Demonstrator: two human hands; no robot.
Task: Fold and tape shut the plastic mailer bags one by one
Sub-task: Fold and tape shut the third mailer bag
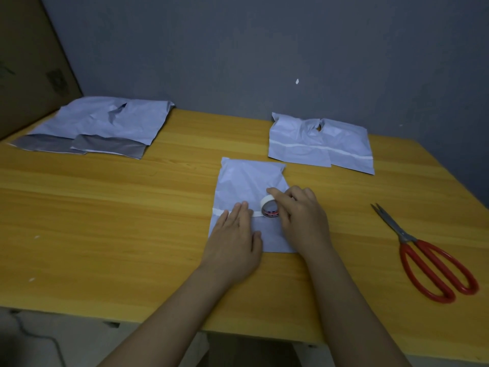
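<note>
Nearby, scissors [423, 250] lie right of the mailer [248, 181]; left hand [235, 239] presses flat, right hand [301, 215] grips tape roll [269, 206]

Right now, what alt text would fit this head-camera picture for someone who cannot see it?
A person tapes a folded mailer bag on a wooden table: the left hand presses the tape strip flat while the right hand holds the tape roll. Two taped bags lie behind, untaped bags far left, red scissors right.
</note>
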